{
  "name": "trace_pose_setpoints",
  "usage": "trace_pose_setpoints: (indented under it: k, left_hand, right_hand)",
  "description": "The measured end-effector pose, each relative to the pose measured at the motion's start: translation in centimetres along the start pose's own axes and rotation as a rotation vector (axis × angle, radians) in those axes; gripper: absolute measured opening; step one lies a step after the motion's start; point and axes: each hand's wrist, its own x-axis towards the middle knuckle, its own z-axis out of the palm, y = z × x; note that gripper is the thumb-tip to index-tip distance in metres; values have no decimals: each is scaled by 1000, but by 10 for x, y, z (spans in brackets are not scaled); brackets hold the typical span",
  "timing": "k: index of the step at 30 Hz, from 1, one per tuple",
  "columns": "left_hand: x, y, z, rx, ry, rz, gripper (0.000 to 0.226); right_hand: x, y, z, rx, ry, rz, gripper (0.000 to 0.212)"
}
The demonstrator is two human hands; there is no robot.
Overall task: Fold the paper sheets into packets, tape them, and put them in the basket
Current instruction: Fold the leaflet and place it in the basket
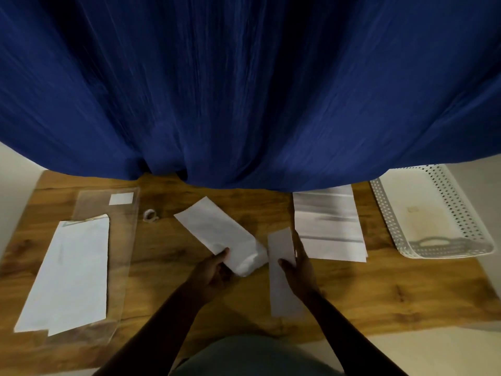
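Note:
A white paper sheet (217,232) lies slanted at the table's middle, its near end curling over. My left hand (214,272) grips that near end, thumb on top. My right hand (301,270) holds a narrow folded strip of paper (282,283), thumb over its face and forefinger along its right edge. A stack of white sheets (67,275) lies at the left on a clear plastic sleeve (119,256). A small roll of tape (150,215) sits left of the slanted sheet. The white perforated basket (469,229) stands at the far right.
More white sheets (328,226) lie between my right hand and the basket. A blue curtain (244,90) hangs over the wooden table's (379,289) far edge. A small white label (121,198) sits on the sleeve's far end.

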Motion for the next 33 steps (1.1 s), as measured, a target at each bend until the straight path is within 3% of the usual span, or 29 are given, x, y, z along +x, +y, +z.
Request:
trace_pose_setpoints:
  k: [4,7,9,10,15,17,20,22,24,26,28,30,33]
  left_hand:
    - [-17,-5,30,-90,-104,-22,42]
    - [-31,-4,58,-105,-180,-11,37]
    - [-36,-3,75,-75,-213,-6,45]
    - [-39,-5,81,-50,-240,-2,50]
    - [-58,-1,112,143,-333,30,59]
    - [-77,9,124,363,-355,5,50]
    - [-108,38,129,1031,-488,-13,48]
    - [-124,59,139,1371,-565,204,53]
    - [-130,76,159,1424,-442,571,49]
    - [-141,85,186,1370,-327,938,88]
    - [-143,88,207,1385,-387,1189,131]
    - [-135,87,218,1460,-410,1268,146]
    - [-124,84,221,1421,-389,1361,146]
  right_hand:
    - [-9,-16,-34,-128,-8,-125,40]
    - [-25,-47,-58,183,-78,-3,15]
    - [-34,-71,-73,364,-93,1,47]
    - [-37,-80,-79,374,-92,-27,53]
    - [-46,-131,-103,254,-18,-195,21]
    - [-43,-140,-113,228,15,-224,25]
    - [-39,-157,-130,190,29,-263,44]
    - [-42,-179,-143,138,41,-295,48]
    - [-41,-196,-154,106,77,-314,45]
    - [-40,-212,-160,107,63,-319,41]
    - [-42,-227,-159,102,31,-353,37]
    - [-46,-238,-157,120,10,-396,38]
    - [-55,-250,-159,100,9,-428,38]
